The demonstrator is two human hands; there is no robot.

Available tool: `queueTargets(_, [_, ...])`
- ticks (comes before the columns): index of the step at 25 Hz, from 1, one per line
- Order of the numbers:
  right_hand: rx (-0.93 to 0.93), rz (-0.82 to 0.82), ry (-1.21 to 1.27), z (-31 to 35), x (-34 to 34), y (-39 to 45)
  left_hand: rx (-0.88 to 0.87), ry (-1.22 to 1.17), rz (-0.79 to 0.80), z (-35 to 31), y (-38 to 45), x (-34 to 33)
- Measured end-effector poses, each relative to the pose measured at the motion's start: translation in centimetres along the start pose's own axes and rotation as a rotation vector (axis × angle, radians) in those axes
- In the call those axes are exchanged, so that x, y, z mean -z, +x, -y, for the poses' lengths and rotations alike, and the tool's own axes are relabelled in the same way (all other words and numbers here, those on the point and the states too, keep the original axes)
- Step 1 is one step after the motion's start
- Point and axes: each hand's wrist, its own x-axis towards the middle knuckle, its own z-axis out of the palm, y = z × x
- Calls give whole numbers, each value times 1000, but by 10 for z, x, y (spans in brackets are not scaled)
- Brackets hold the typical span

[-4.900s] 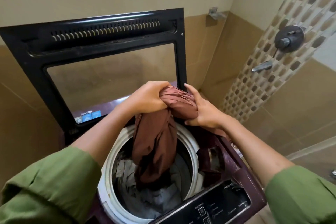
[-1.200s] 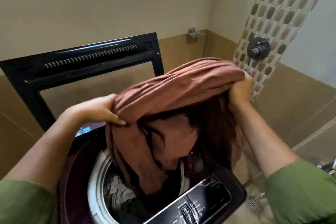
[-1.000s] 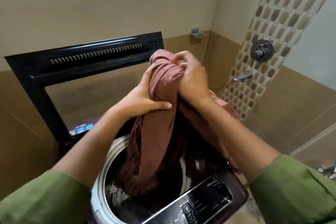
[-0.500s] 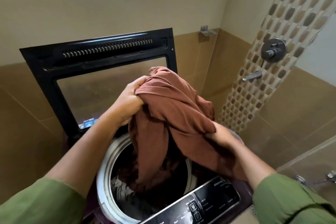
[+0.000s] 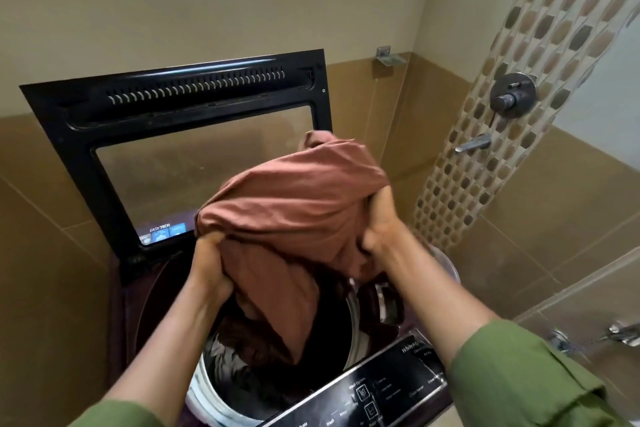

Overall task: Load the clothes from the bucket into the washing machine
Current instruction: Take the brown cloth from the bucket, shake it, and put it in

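Between both hands, rust-brown garment point(image 5: 294, 211) bunched; left hand point(image 5: 207, 270) grips its left edge, right hand point(image 5: 381, 225) its right; tail hangs below into washing machine drum point(image 5: 221, 402).

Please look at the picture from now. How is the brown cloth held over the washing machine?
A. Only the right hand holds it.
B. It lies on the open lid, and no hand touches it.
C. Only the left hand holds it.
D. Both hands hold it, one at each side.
D: the left hand and the right hand each have a grip on the brown cloth, which hangs above the drum of the washing machine.
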Motion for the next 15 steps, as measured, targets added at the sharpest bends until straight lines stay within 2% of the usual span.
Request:
queueTargets(2, [-252,153,-199,-26,-14,-1,59,138,-118,30,-1,18])
queueTargets(3, [-327,207,-384,-38,-16,-2,114,212,-189,44,-5,25])
queueTargets(4, [-323,251,-675,-48,-12,1,159,336,-222,57,-7,34])
queueTargets(5, [-271,277,-1045,-55,-5,2,200,561,-198,64,-11,42])
queueTargets(7, [-198,271,-1833,-66,23,4,249,957,39,78,-17,56])
queueTargets(8, [-234,191,-2061,-66,42,4,283,1033,128,84,-18,60])
queueTargets(10, [-295,-78,-2145,-61,78,3,419,984,226,85,-24,59])
queueTargets(12, [-304,-350,-1999,-52,108,2,413,1052,319,89,-24,50])
queueTargets(14, [-290,-466,-1862,-47,128,5,346,1143,405,100,-18,43])
queueTargets(15, [-211,-479,-1855,-50,131,6,322,1210,447,104,-15,40])
